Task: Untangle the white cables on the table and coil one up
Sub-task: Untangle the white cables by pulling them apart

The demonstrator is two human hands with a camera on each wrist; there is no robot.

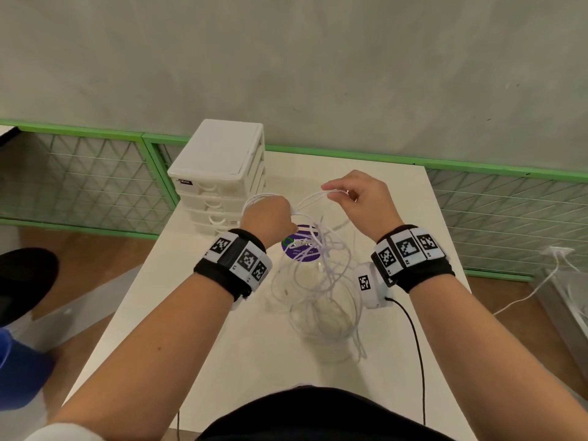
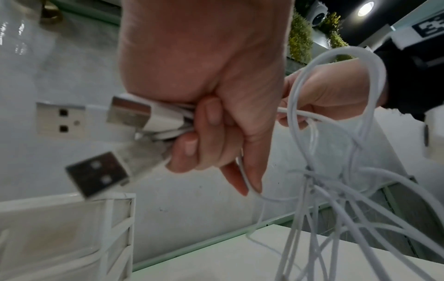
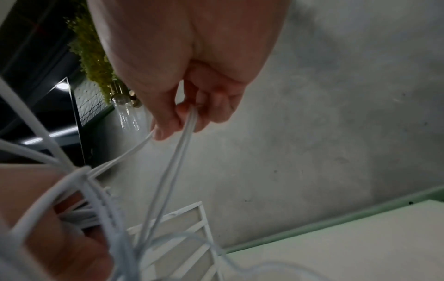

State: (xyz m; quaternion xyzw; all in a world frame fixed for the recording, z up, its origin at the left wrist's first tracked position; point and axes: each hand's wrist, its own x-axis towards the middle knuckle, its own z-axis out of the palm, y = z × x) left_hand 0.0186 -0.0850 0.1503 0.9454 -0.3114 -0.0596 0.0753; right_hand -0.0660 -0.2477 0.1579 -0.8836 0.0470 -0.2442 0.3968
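Note:
A tangle of thin white cables [image 1: 321,281] hangs from both raised hands down onto the white table [image 1: 241,351]. My left hand [image 1: 270,214] is a fist around a bundle of cable ends; in the left wrist view two USB plugs [image 2: 129,116] [image 2: 98,174] stick out of that left hand [image 2: 211,117]. My right hand [image 1: 356,195] is up and to the right, pinching a loop of cable [image 1: 315,196] between thumb and fingers. The right wrist view shows the pinching fingers [image 3: 182,116] with two cable strands [image 3: 165,171] running down to the tangle.
A white drawer unit [image 1: 219,173] stands at the table's far left corner, close behind my left hand. A purple round sticker [image 1: 300,246] lies under the cables. A black lead [image 1: 416,351] runs from the right wrist device. Green mesh fencing [image 1: 79,173] edges the floor.

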